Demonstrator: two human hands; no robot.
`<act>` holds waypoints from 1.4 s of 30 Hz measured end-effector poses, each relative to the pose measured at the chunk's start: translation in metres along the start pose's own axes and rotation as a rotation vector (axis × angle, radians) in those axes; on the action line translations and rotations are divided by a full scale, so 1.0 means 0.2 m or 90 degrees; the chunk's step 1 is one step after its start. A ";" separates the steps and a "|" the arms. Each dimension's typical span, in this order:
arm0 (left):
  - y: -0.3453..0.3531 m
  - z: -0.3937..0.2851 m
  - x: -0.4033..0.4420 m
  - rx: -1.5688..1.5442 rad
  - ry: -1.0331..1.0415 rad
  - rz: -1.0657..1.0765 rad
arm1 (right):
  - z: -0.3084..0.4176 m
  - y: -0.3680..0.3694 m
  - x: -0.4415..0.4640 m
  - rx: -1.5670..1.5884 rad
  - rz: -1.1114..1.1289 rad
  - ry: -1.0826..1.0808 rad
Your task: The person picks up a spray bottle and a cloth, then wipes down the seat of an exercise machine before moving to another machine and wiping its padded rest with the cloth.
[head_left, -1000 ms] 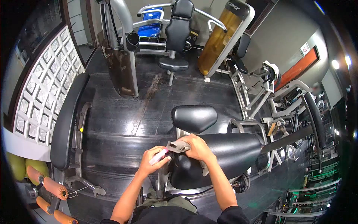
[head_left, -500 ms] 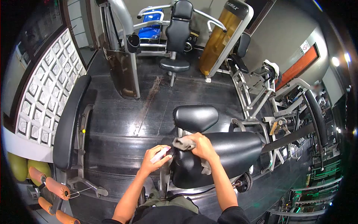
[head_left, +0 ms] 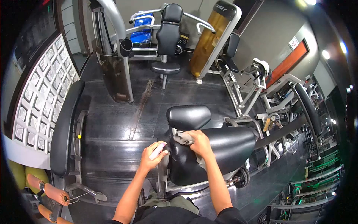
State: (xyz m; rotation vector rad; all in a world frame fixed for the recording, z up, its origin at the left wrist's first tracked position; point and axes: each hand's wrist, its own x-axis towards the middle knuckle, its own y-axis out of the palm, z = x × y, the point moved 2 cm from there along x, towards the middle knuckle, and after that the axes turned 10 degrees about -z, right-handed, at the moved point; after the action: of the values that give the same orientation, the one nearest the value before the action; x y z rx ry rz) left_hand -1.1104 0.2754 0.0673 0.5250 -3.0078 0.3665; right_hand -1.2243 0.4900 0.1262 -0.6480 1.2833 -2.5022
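Observation:
In my left hand (head_left: 151, 156) is a small white and pink bottle (head_left: 157, 151), held at a tilt by the left edge of the black padded bench (head_left: 231, 149). The fingers of my right hand (head_left: 201, 143) are wrapped round a crumpled grey cloth (head_left: 183, 138), one end of which hangs down below the palm over the bench. The cloth is beside the bench's upper left end, just below a smaller black pad (head_left: 189, 115). Whether it touches the padding I cannot tell.
A long black bench (head_left: 67, 128) stands at the left, with orange foam rollers (head_left: 56, 194) near it. Ahead is a seated machine (head_left: 168, 39) beside a gold weight tower (head_left: 209, 41). A weight plate (head_left: 243, 177) sits low beside the padded bench.
The cloth in my right hand has moved away from the bottle, to the right and slightly up. The bottle stays in my left hand. The whole view has shifted a little.

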 end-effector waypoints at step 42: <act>0.42 -0.18 -0.09 -0.209 -0.266 -0.016 | -0.26 -0.26 -0.08 0.161 0.105 -0.120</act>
State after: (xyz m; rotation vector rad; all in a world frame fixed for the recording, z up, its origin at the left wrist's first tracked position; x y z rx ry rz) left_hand -1.1208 0.3674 0.0818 0.6786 -3.3448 -0.2755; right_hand -1.2378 0.5634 0.1377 -0.6701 0.8972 -2.3516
